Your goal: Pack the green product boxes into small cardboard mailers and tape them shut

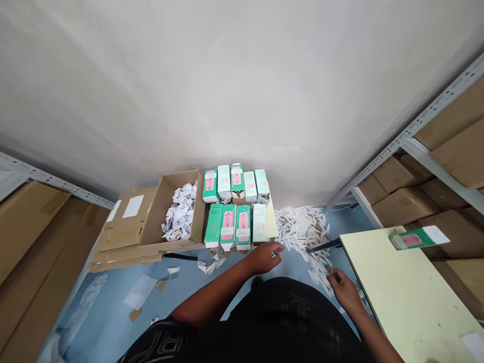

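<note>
My left hand (265, 257) is just in front of the near row of small cartons, its fingers loosely curled and a gap showing between thumb and fingers; I see nothing in it. Closest to it are a pale mint carton (259, 223) and a green carton with a pink picture (243, 225). More of these cartons stand in two rows on a cardboard box. Off to the right, my right hand (342, 288) hangs beside the edge of a cream table (393, 282), fingers half bent and apart, with nothing visible in them. A green carton with its white flap out (416, 238) lies on that table.
An open cardboard box (198, 214) of crumpled white papers sits left of the cartons, beside flattened cardboard (124, 227). White paper pieces (302, 227) are heaped on the blue floor. Shelves with brown boxes (406, 204) flank both sides, and a wall (242, 91) rises behind.
</note>
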`<state>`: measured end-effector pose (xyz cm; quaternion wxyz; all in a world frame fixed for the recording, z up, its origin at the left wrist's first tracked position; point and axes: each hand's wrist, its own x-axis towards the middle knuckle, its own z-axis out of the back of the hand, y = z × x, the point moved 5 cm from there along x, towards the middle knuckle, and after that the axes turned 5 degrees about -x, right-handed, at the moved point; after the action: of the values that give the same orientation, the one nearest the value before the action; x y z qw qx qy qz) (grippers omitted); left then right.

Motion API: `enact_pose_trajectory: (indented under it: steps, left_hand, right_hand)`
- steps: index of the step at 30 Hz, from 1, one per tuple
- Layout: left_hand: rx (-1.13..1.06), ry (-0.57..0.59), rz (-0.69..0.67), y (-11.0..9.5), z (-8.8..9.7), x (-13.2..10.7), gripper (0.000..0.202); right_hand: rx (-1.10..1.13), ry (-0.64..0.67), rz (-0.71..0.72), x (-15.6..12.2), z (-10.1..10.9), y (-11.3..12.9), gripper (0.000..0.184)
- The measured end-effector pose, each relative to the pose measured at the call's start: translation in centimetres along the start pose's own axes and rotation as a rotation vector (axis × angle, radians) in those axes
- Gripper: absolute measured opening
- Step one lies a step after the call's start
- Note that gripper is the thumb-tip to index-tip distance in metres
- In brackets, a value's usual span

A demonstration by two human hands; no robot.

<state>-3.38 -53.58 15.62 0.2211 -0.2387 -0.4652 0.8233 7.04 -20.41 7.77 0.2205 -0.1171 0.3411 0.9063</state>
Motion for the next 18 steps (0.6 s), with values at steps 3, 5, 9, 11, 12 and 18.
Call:
enact_pose_trajectory:
  steps: [3,5,9,11,12,18]
  left_hand:
    - [0.061,-0.136,0.051,0.1,3.9,0.8,0.037]
    - [0.158,-0.307,0.117,0.5,7.9,2.1,0.038]
    - [0.357,-0.712,0.298,2.1,17.0,5.8,0.039]
    - [0.417,-0.820,0.437,3.3,20.4,7.7,0.047]
    - [0.426,-0.830,0.521,4.0,21.5,8.6,0.053]
    - [0.479,-0.770,0.811,6.5,22.4,12.3,0.069]
  right_hand:
    - [-0.020,0.020,0.043,1.5,0.0,0.8,0.047]
    - [-0.026,0.045,0.068,3.0,0.0,1.0,0.046]
    - [-0.037,0.117,0.115,7.1,-0.3,2.3,0.046]
    - [-0.044,0.161,0.161,9.3,-0.3,3.4,0.047]
    - [-0.048,0.180,0.183,10.4,-0.2,4.0,0.047]
    - [-0.048,0.269,0.253,15.8,1.3,5.1,0.042]
